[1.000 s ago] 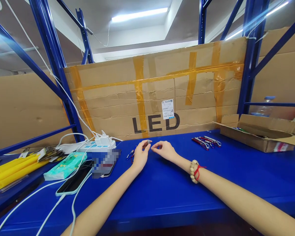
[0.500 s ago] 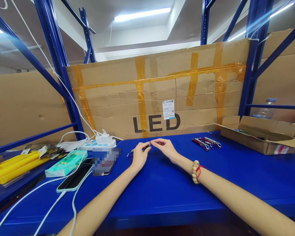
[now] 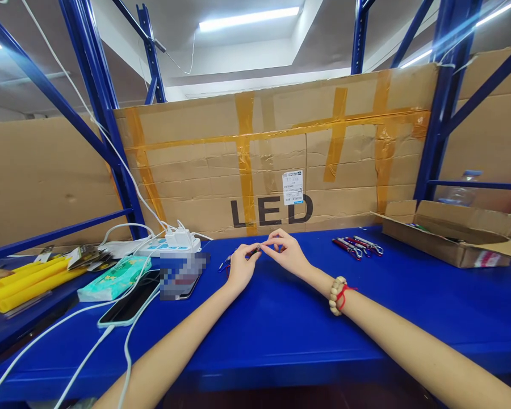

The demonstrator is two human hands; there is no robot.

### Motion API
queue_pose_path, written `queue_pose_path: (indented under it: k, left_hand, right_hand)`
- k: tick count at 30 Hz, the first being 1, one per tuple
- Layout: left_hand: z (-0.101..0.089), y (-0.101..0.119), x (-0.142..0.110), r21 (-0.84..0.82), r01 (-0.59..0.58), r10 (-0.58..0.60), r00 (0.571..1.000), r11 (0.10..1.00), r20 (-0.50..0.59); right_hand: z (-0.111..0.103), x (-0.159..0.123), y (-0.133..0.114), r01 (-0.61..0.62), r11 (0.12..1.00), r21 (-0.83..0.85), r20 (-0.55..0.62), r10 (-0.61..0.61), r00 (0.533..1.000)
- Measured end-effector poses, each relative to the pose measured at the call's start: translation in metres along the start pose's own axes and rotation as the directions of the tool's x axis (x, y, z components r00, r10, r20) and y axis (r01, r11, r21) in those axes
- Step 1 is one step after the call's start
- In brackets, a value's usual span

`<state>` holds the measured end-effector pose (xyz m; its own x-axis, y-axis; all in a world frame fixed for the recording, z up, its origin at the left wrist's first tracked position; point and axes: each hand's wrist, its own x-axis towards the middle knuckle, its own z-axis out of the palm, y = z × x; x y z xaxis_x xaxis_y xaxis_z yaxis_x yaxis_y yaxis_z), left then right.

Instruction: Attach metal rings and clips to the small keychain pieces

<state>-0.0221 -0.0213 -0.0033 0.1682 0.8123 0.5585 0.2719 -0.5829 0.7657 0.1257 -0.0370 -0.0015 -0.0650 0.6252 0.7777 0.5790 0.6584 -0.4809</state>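
While the blue tabletop (image 3: 281,329) spreads beneath them, the left hand (image 3: 241,267) and right hand (image 3: 287,255) meet above it, fingers (image 3: 267,246) of both pinched narrow on one small metal piece (image 3: 256,249). More small pieces (image 3: 357,246) lie well right of the fingers.

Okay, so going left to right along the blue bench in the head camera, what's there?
Yellow tubes → green tissue pack → white power strip → left hand → small part pinched by both hands → right hand → red-handled tools → open cardboard box.
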Motion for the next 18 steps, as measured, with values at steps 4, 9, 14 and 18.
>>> queue_pose_path:
  k: [4, 9, 14, 18]
  left_hand:
    - [-0.002, -0.001, 0.005, -0.001, 0.027, -0.027, 0.999, 1.000, -0.034]
    - [-0.018, 0.005, 0.016, -0.108, 0.061, -0.083, 0.972, 0.992, -0.218]
    - [-0.026, 0.009, 0.017, -0.167, 0.076, -0.124, 0.946, 0.983, -0.301]
    - [-0.021, 0.012, 0.014, -0.161, 0.072, -0.114, 0.956, 0.984, -0.272]
  right_hand:
    - [-0.001, -0.002, -0.003, -0.003, 0.998, -0.067, 0.010, 0.004, 1.000]
    - [0.000, -0.008, -0.023, 0.067, 0.984, -0.163, 0.253, -0.023, 0.967]
    - [0.010, -0.017, -0.044, 0.327, 0.923, -0.205, 0.598, -0.146, 0.788]
    - [0.016, -0.020, -0.049, 0.392, 0.897, -0.203, 0.704, -0.144, 0.695]
